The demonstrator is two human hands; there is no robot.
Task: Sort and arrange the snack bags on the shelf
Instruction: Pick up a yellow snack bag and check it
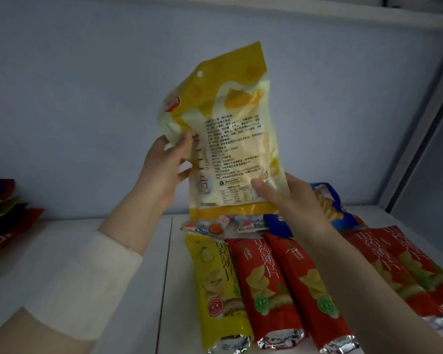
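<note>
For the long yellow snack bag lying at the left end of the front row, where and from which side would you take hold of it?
Grip the yellow snack bag across its middle, coming from above with fingers on its two long edges. It lies flat on the shelf, its left edge open; its right edge touches a red bag. Both hands, left hand and right hand, now hold the cheese bag.

The back wall (87, 98) is plain pale blue and lies in dim, even light. Below it the white shelf board (128, 251) shows 1 thin dark seam (167, 264) running from its back edge to its front edge. At the right a grey side panel (425, 139) rises to the upper shelf edge (292, 14).
</note>
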